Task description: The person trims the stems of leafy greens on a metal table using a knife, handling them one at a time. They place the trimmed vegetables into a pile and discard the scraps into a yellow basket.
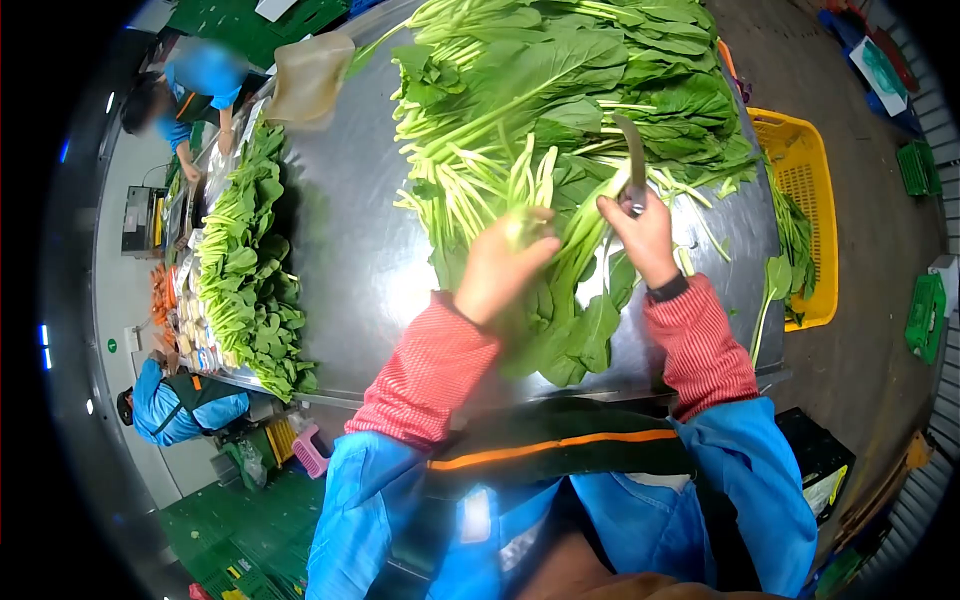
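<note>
My right hand (pixel 645 238) is closed around a curved knife (pixel 633 150), its blade pointing away from me. Against that hand's thumb lies the pale stem end of a bunch of leafy greens (pixel 585 235), whose leaves hang down toward me. My left hand (pixel 505 262), smeared by motion, has its fingers closed around light green stems to the left of that bunch. Just beyond both hands a large heap of leafy greens (pixel 570 80) covers the far part of the metal table (pixel 350 220). Cut stem pieces lie near my right hand.
At the table's right stands a yellow basket (pixel 820 220) with greens in it. A long row of greens (pixel 245 270) lines the table's left side. Two co-workers in blue, one person (pixel 205 85) at upper left and another person (pixel 175 405) at lower left, are nearby.
</note>
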`<state>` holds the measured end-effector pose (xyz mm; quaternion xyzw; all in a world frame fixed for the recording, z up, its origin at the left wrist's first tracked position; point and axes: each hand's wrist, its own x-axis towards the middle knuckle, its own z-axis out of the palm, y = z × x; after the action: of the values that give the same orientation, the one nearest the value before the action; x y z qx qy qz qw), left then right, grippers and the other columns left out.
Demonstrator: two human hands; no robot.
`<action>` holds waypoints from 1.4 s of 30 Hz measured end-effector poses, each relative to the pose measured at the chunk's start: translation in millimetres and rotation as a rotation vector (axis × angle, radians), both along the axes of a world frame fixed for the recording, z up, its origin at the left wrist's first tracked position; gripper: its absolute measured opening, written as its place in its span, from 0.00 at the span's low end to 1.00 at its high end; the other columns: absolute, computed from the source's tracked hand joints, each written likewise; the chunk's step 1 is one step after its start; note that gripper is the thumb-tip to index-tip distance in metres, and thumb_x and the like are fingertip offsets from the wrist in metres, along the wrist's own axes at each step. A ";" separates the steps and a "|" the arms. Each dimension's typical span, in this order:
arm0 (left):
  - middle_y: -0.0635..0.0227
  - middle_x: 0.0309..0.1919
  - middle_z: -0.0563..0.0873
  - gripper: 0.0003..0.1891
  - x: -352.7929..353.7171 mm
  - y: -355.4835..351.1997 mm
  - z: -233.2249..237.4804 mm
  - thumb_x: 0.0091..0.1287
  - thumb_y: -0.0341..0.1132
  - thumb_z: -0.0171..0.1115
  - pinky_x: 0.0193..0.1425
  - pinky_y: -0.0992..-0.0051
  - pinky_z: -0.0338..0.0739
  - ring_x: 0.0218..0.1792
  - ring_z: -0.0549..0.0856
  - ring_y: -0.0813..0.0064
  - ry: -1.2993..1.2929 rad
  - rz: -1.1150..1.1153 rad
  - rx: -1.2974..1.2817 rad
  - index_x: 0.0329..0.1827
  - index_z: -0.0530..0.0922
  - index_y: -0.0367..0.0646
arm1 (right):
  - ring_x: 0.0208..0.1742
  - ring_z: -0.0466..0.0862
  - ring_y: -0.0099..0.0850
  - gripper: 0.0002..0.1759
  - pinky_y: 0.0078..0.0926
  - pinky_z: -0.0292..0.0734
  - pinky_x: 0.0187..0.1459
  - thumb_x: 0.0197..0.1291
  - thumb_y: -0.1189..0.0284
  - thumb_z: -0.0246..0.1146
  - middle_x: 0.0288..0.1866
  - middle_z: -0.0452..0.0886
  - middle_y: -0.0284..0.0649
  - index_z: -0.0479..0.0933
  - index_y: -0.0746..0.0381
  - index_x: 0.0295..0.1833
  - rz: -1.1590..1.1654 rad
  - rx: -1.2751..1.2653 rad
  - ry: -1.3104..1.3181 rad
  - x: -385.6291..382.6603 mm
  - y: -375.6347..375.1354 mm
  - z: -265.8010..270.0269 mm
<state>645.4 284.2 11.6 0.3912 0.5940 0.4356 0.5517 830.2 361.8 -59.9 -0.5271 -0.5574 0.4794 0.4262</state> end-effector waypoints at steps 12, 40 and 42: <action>0.72 0.43 0.84 0.18 51.5 25.4 16.8 0.66 0.30 0.64 0.48 0.78 0.78 0.41 0.82 0.81 -0.182 -0.374 -0.085 0.58 0.75 0.37 | 0.31 0.81 0.41 0.06 0.33 0.76 0.32 0.53 0.76 0.66 0.31 0.80 0.41 0.79 0.61 0.37 0.045 0.655 -0.584 76.3 -33.8 72.9; 0.70 0.40 0.82 0.17 18.9 20.0 58.2 0.61 0.29 0.67 0.48 0.77 0.77 0.42 0.82 0.79 0.130 -0.550 0.143 0.52 0.74 0.38 | 0.29 0.78 0.21 0.18 0.22 0.75 0.34 0.58 0.63 0.67 0.29 0.83 0.32 0.83 0.66 0.46 0.553 0.224 -0.050 71.6 -9.6 132.3; 0.67 0.39 0.82 0.17 -0.2 8.1 79.2 0.62 0.32 0.65 0.47 0.70 0.79 0.40 0.84 0.70 -0.208 -0.441 0.018 0.52 0.73 0.39 | 0.32 0.83 0.27 0.18 0.26 0.77 0.36 0.58 0.63 0.67 0.32 0.86 0.40 0.81 0.70 0.39 0.433 -0.247 -0.214 102.5 -0.1 141.0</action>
<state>645.3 292.3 90.8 0.4692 0.4303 0.3479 0.6882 932.7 361.7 81.1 -0.4913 -0.6363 0.5652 0.1853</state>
